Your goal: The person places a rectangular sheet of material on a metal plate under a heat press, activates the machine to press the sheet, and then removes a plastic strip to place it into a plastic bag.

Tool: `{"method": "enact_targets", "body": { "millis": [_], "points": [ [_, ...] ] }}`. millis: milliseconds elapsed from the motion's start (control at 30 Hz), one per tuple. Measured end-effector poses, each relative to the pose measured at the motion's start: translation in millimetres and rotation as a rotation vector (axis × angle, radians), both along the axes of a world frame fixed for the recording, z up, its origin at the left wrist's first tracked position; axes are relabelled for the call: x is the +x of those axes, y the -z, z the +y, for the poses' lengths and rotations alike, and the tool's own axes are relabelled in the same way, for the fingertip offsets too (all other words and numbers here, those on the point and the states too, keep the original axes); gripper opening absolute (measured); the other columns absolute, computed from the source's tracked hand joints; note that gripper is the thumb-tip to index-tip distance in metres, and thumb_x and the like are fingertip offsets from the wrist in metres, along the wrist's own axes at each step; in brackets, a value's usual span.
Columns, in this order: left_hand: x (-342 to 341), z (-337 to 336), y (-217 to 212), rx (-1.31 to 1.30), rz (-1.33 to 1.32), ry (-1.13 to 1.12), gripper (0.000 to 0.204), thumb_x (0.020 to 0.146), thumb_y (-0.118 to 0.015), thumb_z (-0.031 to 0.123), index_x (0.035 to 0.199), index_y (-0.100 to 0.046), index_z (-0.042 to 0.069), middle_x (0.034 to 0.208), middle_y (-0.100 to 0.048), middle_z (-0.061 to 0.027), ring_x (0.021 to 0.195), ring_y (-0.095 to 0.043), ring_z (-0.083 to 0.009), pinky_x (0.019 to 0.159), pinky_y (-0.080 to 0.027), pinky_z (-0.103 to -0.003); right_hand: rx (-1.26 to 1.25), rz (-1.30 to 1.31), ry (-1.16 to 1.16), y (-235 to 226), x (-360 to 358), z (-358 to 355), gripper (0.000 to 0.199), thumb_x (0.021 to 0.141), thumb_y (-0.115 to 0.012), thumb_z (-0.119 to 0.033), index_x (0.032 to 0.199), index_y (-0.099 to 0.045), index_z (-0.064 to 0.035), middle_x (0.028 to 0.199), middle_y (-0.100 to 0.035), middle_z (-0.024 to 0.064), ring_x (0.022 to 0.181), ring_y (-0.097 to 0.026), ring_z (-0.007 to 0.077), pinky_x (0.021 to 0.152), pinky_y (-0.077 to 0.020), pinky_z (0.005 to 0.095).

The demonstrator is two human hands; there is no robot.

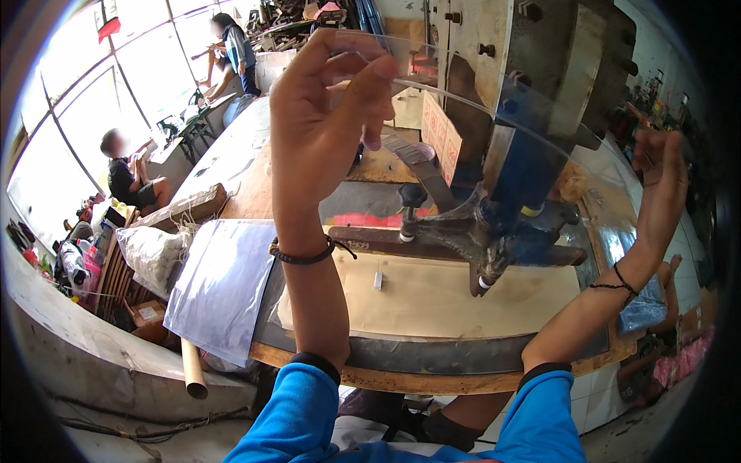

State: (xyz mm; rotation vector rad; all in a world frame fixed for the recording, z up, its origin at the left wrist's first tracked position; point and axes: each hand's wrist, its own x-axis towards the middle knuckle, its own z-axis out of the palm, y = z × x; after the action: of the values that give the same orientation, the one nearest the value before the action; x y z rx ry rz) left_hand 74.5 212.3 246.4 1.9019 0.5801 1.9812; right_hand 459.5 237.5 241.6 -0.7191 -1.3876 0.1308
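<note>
A clear flexible plastic sheet is held up in front of me, curving between both hands over the work table. My left hand is raised high and pinches the sheet's upper left edge between thumb and fingers. My right hand grips the sheet's right edge, fingers curled around it. Behind the sheet stands a heavy press machine with a dark metal head and arms over a brown paper-covered bed. Both wrists wear dark cord bracelets; my sleeves are blue.
A stack of clear bluish plastic sheets lies at the table's left end, with a cardboard tube below it. White sacks sit beside it. Two other people are far left by the windows. Pink goods lie low right.
</note>
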Motion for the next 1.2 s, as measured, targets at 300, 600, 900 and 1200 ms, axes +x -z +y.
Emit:
{"method": "enact_targets", "body": {
  "millis": [300, 600, 900, 1200],
  "points": [
    [-5.4, -0.2, 0.6, 0.053, -0.040, 0.119, 0.018, 0.099, -0.068, 0.012, 0.108, -0.060, -0.001, 0.076, -0.064, -0.0065, 0.052, -0.055, -0.0070, 0.045, -0.042, -0.022, -0.225, -0.555, -0.066, -1.1, -12.1, -25.1, 0.033, 0.094, -0.076, -0.032, 0.109, -0.068, -0.0036, 0.097, -0.068, 0.0010, 0.093, -0.062, 0.0091, 0.091, -0.0471, 0.0275],
    [-7.0, -5.1, -1.8, 0.093, 0.050, -0.084, 0.026, 0.091, -0.076, 0.006, 0.113, -0.066, -0.001, 0.084, -0.070, -0.0100, 0.068, -0.067, -0.0139, 0.058, -0.050, -0.026, -0.230, -0.479, -0.151, 0.3, -18.3, -30.4, 0.023, 0.094, -0.076, -0.024, 0.097, -0.067, -0.0031, 0.081, -0.064, -0.0007, 0.076, -0.059, 0.0051, 0.068, -0.0433, 0.0212],
    [-5.1, -21.8, -5.3, 0.104, 0.493, -0.465, 0.025, 0.077, -0.089, 0.015, 0.100, -0.080, 0.009, 0.085, -0.075, -0.0044, 0.076, -0.069, -0.0117, 0.072, -0.056, -0.028, -0.216, -0.613, -0.047, -5.6, -29.3, -34.5, 0.021, 0.094, -0.074, -0.021, 0.093, -0.067, -0.0016, 0.080, -0.065, 0.0011, 0.077, -0.062, 0.0074, 0.076, -0.0473, 0.0255],
    [-4.5, -27.4, -2.9, 0.116, 0.684, -0.595, 0.027, 0.078, -0.088, 0.028, 0.099, -0.081, 0.012, 0.088, -0.077, -0.0068, 0.081, -0.074, -0.0164, 0.077, -0.058, -0.031, -0.199, -0.607, -0.060, -3.0, -38.3, -34.2, 0.019, 0.091, -0.076, -0.017, 0.090, -0.067, -0.0007, 0.081, -0.067, 0.0015, 0.076, -0.062, 0.0074, 0.075, -0.0473, 0.0250]
  ]
}}
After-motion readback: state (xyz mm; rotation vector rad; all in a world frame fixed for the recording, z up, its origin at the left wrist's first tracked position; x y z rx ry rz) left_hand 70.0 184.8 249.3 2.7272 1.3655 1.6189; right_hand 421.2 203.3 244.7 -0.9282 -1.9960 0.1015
